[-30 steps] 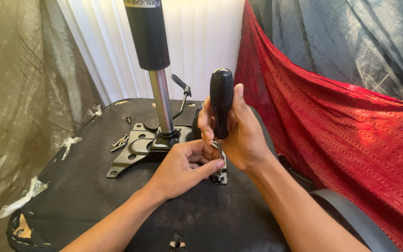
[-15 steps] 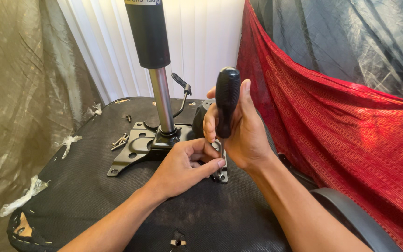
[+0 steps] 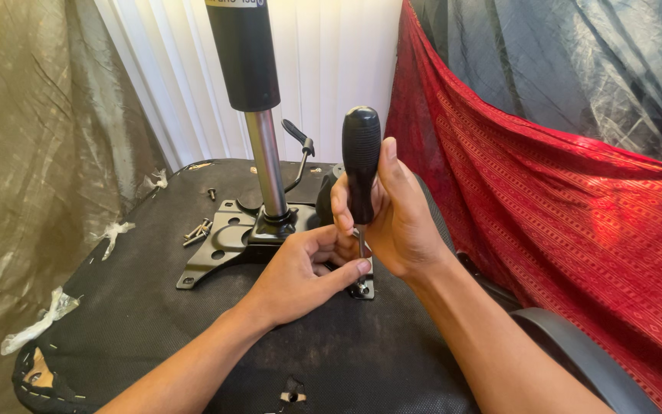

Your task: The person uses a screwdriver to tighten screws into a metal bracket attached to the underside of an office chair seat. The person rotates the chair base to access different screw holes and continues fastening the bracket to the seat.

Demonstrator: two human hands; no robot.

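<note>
A black-handled screwdriver (image 3: 362, 165) is held upright in the right hand (image 3: 392, 218), the grip closed fully around the handle. Its shaft is steadied near the tip by the left hand (image 3: 300, 272), whose thumb and forefinger are pinched on it above a small metal bracket (image 3: 363, 288). The bracket lies on the upturned chair seat (image 3: 116, 307), just beside the black mounting plate (image 3: 224, 241) and gas cylinder (image 3: 248, 77). Loose screws (image 3: 197, 230) are scattered nearby.
</note>
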